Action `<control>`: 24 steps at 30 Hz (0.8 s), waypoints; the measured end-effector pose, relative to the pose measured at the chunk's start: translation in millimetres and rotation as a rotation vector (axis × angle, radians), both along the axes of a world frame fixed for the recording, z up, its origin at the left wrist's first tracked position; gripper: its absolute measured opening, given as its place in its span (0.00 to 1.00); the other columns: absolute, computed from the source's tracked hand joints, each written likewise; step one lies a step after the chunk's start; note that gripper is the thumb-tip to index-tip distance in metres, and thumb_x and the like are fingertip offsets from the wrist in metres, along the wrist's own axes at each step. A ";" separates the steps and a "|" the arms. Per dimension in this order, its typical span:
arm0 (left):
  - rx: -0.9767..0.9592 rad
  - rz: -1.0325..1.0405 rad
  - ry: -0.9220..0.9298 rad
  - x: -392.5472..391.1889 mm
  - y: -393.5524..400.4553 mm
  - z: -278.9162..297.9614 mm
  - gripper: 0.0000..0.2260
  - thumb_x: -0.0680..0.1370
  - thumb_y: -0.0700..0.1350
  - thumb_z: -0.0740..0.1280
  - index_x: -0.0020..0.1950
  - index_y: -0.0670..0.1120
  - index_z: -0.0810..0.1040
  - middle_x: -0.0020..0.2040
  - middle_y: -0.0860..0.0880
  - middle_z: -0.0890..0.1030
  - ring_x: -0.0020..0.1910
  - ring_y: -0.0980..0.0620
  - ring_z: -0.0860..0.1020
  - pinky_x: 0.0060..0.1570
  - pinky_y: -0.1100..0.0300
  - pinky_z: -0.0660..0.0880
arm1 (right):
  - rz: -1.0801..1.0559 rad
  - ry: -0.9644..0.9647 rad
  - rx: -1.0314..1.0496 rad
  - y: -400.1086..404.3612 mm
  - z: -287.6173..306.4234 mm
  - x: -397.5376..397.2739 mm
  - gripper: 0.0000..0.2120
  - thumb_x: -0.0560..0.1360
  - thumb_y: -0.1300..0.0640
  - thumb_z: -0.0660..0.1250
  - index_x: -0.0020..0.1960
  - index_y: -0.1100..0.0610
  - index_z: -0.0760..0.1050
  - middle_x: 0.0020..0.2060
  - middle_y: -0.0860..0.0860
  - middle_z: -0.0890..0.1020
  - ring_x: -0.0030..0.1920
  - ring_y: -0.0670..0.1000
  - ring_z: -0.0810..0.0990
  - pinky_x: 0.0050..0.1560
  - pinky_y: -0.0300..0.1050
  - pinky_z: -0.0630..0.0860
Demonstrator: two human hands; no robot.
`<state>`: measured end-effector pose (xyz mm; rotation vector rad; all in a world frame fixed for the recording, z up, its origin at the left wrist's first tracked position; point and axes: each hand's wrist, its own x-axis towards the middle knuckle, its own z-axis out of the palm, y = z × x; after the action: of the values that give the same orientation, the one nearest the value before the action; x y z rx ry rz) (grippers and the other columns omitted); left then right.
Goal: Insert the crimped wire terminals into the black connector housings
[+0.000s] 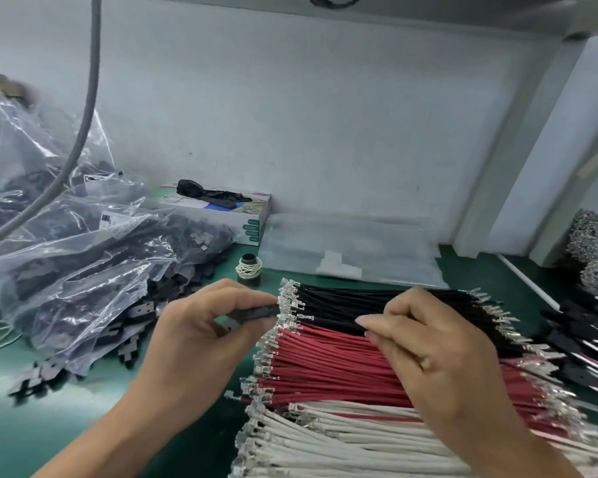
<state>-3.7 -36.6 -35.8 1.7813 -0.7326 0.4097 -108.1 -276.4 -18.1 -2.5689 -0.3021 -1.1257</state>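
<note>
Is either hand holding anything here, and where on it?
The left hand pinches a black connector housing by its left end. The right hand reaches over the black wires; whether it grips one cannot be told.

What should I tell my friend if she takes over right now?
Left hand: holds one black connector housing in its fingers, no wire seen in it.
Right hand: fingers over the black wires; grip unclear.
Red wires and white wires lie nearer. Spare housings spill from the plastic bags on the left.
Left to do: pick a wire, push its terminal in.
</note>
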 end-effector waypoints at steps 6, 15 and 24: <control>-0.017 -0.125 0.089 -7.7 -2.5 -0.4 0.09 0.70 0.47 0.78 0.47 0.58 0.88 0.45 0.50 0.87 0.40 0.51 0.84 0.38 0.67 0.77 | 0.081 0.025 0.120 4.1 -5.0 -4.5 0.12 0.78 0.55 0.69 0.60 0.48 0.84 0.39 0.45 0.75 0.36 0.49 0.76 0.34 0.43 0.73; -0.027 -0.189 0.128 -11.7 -4.6 -1.0 0.09 0.69 0.46 0.78 0.48 0.56 0.88 0.45 0.49 0.87 0.41 0.48 0.84 0.40 0.61 0.80 | 0.050 0.079 0.089 11.3 -4.5 -8.5 0.07 0.76 0.51 0.70 0.51 0.49 0.86 0.41 0.41 0.77 0.38 0.45 0.78 0.37 0.38 0.73; -0.008 -0.173 0.152 -14.5 -4.4 2.0 0.07 0.70 0.48 0.80 0.46 0.56 0.88 0.44 0.49 0.87 0.39 0.46 0.83 0.36 0.46 0.79 | 0.058 0.042 0.094 12.8 -3.3 -7.7 0.09 0.77 0.55 0.69 0.54 0.51 0.86 0.40 0.45 0.77 0.38 0.47 0.77 0.37 0.37 0.72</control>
<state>-18.1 -41.1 -33.8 1.7045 -0.7685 0.1596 -115.8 -263.6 -21.4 -2.4817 -0.3047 -1.0388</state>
